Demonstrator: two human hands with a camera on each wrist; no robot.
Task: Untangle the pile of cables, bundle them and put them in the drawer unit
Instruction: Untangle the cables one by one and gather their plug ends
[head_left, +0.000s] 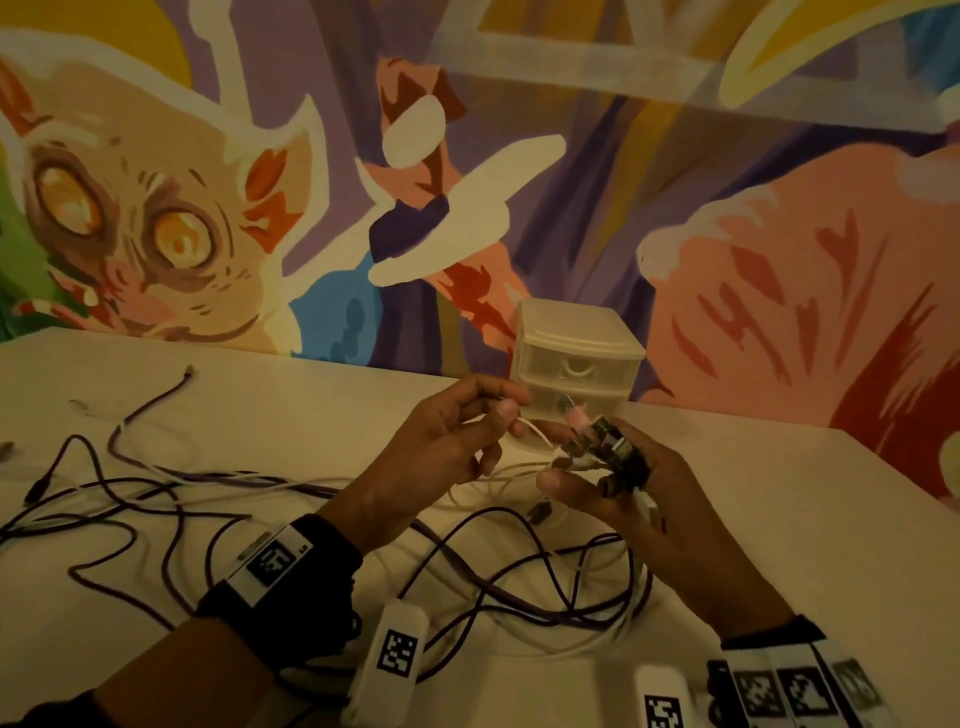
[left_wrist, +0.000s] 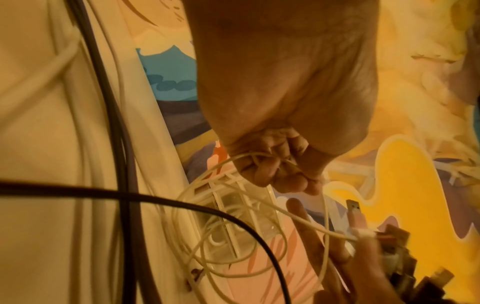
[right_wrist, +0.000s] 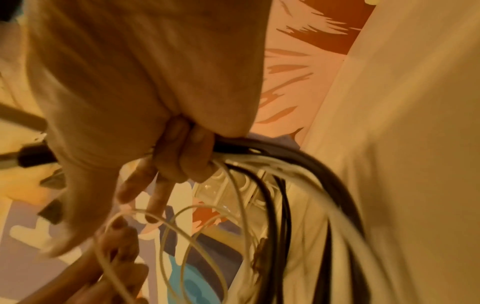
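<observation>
A tangle of purple and white cables (head_left: 519, 577) sprawls over the white table (head_left: 779, 519). My right hand (head_left: 587, 467) grips a bunch of cable ends, their plugs (head_left: 602, 441) sticking out above the fingers. In the right wrist view its fingers (right_wrist: 187, 160) curl round dark and white cables (right_wrist: 298, 170). My left hand (head_left: 506, 415) pinches a thin white cable (head_left: 535, 434) just left of the bunch; that thin white cable (left_wrist: 233, 265) hangs in loops below its curled fingers (left_wrist: 272, 170). The translucent drawer unit (head_left: 576, 353) stands right behind both hands, drawers closed.
Loose cable ends (head_left: 156, 405) trail across the left half of the table. A painted mural wall (head_left: 467, 182) rises directly behind the table and the drawer unit. Tagged wrist cameras (head_left: 395, 649) sit at the near edge of the head view.
</observation>
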